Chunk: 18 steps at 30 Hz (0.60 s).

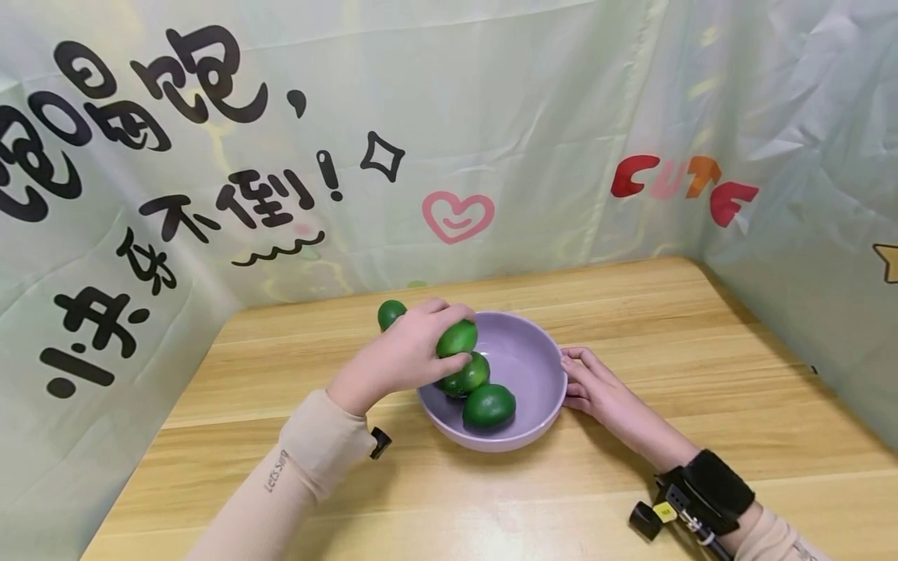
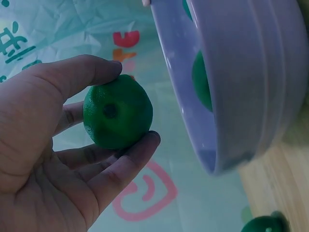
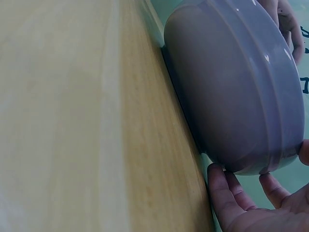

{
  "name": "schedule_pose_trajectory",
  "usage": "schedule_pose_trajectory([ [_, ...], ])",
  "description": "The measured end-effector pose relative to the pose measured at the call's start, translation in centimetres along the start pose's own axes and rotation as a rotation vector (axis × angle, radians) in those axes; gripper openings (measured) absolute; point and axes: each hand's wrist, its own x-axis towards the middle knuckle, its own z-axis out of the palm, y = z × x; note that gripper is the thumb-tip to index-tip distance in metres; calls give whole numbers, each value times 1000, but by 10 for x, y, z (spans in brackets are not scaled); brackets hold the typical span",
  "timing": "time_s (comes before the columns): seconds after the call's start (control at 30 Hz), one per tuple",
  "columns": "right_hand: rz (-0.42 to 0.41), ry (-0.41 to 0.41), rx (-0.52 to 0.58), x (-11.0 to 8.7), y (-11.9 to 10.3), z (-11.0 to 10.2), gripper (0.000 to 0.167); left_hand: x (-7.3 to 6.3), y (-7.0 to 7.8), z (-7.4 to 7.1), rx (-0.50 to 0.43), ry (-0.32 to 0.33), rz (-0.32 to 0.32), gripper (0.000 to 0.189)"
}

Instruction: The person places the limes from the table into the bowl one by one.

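My left hand (image 1: pixel 414 347) pinches a green lime (image 1: pixel 457 338) between thumb and fingers, over the left side of a round purple bowl (image 1: pixel 529 366). In the left wrist view the held lime (image 2: pixel 118 111) is apart from the bowl's rim, its dark end spot facing the camera. Two more limes lie inside the bowl, one lime (image 1: pixel 489 407) near the front and another lime (image 1: pixel 470 375) partly under my left hand. Against the bowl's right side my right hand (image 1: pixel 595 387) rests its fingertips; the right wrist view shows these fingertips (image 3: pixel 218 174) touching the outer wall.
Behind my left hand, another lime (image 1: pixel 390 313) sits on the wooden table (image 1: pixel 701 374), partly hidden. A printed cloth (image 1: pixel 533 117) hangs along the table's back and sides. Small black devices are strapped at the wrists.
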Motion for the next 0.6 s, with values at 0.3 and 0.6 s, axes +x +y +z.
schedule_pose_trajectory([
  [0.3,2,-4,-3,-1,1,0,60,15,9,13,9,-49,50,41],
  [0.6,3,-1,6,0,1,-1,59,30,16,25,-18,-133,20,44],
])
